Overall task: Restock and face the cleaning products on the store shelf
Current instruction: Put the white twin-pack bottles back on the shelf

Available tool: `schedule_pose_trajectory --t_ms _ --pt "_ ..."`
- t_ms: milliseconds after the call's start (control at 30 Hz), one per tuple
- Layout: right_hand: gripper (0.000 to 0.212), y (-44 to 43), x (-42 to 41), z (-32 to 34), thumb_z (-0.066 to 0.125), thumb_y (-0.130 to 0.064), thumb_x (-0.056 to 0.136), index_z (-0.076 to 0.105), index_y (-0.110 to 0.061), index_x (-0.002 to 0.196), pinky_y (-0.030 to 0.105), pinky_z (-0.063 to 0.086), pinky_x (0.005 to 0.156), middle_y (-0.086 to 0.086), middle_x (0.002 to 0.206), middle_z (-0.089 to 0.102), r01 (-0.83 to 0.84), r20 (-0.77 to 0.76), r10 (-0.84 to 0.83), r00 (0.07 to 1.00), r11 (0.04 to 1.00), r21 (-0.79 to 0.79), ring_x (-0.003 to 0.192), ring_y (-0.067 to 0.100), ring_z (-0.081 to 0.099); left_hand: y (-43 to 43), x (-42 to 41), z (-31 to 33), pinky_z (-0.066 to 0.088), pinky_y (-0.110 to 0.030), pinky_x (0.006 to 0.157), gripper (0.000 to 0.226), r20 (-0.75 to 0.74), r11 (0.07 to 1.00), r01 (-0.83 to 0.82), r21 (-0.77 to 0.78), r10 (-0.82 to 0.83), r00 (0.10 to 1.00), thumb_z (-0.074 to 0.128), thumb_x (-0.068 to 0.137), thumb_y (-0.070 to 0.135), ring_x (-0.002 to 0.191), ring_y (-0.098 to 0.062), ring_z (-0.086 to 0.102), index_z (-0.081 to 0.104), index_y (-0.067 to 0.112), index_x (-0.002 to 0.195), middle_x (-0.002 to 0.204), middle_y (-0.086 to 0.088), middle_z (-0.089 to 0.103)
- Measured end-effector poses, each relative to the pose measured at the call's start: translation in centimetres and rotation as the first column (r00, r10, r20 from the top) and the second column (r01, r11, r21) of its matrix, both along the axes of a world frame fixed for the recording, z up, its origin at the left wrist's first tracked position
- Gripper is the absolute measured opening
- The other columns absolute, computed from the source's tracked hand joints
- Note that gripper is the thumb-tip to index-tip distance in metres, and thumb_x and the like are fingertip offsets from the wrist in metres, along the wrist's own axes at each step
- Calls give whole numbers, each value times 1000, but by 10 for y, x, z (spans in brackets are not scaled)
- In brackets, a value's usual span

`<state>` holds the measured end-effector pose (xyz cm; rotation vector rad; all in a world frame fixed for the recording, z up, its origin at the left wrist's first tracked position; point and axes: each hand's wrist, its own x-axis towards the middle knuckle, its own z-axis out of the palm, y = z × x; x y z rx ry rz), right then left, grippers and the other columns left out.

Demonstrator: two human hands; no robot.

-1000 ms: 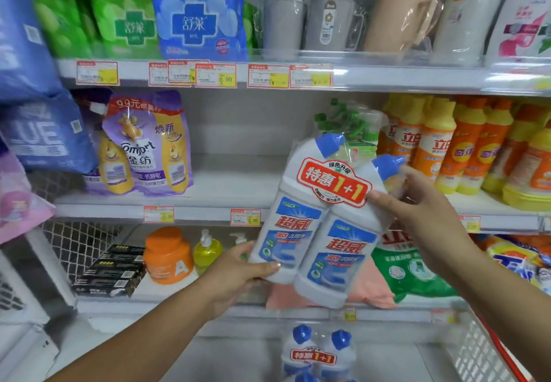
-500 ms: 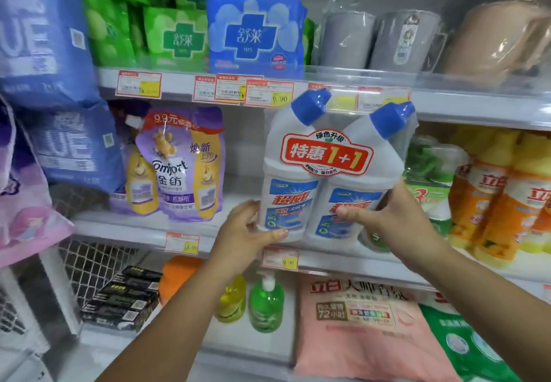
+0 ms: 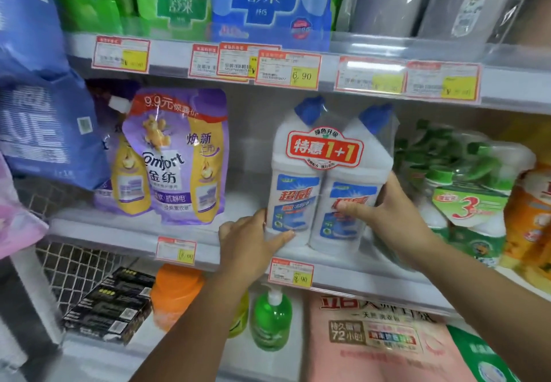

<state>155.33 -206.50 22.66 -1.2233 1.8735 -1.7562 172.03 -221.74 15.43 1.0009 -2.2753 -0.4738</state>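
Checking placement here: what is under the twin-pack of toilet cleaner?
The middle shelf lies under the twin-pack, with a price tag on its edge below. The left hand covers the pack's bottom-left corner, hiding contact there.

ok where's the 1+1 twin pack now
Head view centre: the twin pack stands on the middle shelf, between the Comfort pouch and the green multipack.

A shrink-wrapped twin pack of white cleaner bottles (image 3: 325,190) with blue caps and a red label stands upright on the middle shelf (image 3: 372,274), facing front.
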Motion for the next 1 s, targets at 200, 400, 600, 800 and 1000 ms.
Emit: schedule_pose_trajectory --t_ms 200,400,600,800,1000 --pt "88 -4 7 -31 87 -10 70 32 -26 137 28 56 87 -14 109 67 135 -38 -132 991 984 113 90 -3 68 -3 1 -9 22 -33 97 50 -14 996 44 -72 -45 999 46 87 70 120 -9 48 45 41 127 120 17 61" --pt "76 -24 4 -40 81 -4 77 32 -24 131 11 46 67 -21 100 60 225 -124 -214 969 971 85 84 -10 59 -5 15 -19 11 -34 117 101 70 985 85 -148 -75 995 54 75 80 145 -13 20 16 29 154 154 7 34" --pt "72 -52 -9 -33 76 -2 81 31 -22 133 27 48 81 -8 109 60 220 -105 -208 972 969 110 95 11 61 -10 16 -26 9 -29 110 100 4 960 82 -267 -84 996 32 67 91 140 -8 26 27 35 149 148 15 40" --pt "73 -78 -27 -37 70 -1 87 29 -22 144 25 43 90 -10 120 54 226 -109 -219 970 973 50 106 9 54 -13 12 -37 12 -29 108 95 -26 945 79 -316 -92 995 35 71 89 136 -11 39 48 27 142 145 12 48" --pt "78 -100 -45 -41 64 5 90 22 -18 151 14 39 84 -7 126 50 234 -95 -234 968 972 -8 110 8 48 -15 10 -41 18 -31 107 90 -25 940 82 -330 -96 995 30 75 90 130 -12 46 54 29 136 138 13 55"
